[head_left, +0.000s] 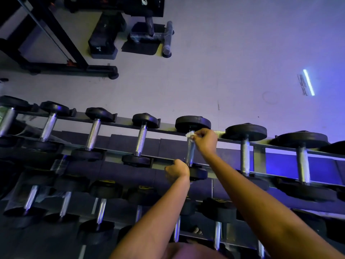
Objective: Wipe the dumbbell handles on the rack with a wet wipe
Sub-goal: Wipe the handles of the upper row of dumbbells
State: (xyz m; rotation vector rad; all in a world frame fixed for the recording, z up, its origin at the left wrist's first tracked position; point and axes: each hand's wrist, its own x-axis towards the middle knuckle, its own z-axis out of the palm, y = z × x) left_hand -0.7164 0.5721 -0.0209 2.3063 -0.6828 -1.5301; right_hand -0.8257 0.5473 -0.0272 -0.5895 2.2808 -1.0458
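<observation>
A pale gym floor (224, 62) washed in violet light fills the upper frame, with a black machine frame (56, 34) at upper left. Across the middle and lower frame runs a tiered rack (259, 157), its rows of dumbbells lying with their chrome bars pointing toward the camera. At centre frame a person works on one dumbbell (193, 123) on the top tier, its far head a thick black disc and its knurled steel handle (190, 152) bridging the two rails. The right hand (205, 141), just below that far head, pinches a small white wet wipe (190, 134) between thumb and fingertips against the handle's far end. The left hand (177, 170), fingers curled, sits at the handle's near end; whether it clamps the near head, the rail or nothing cannot be told. The dumbbell looks heavy and rigid, likely to stay put in its cradle, so the grip belongs on the wipe, not the weight. The limp, damp, light cloth probably needs wrapping round the bar and drawing along the knurling, which may snag or shred it.
</observation>
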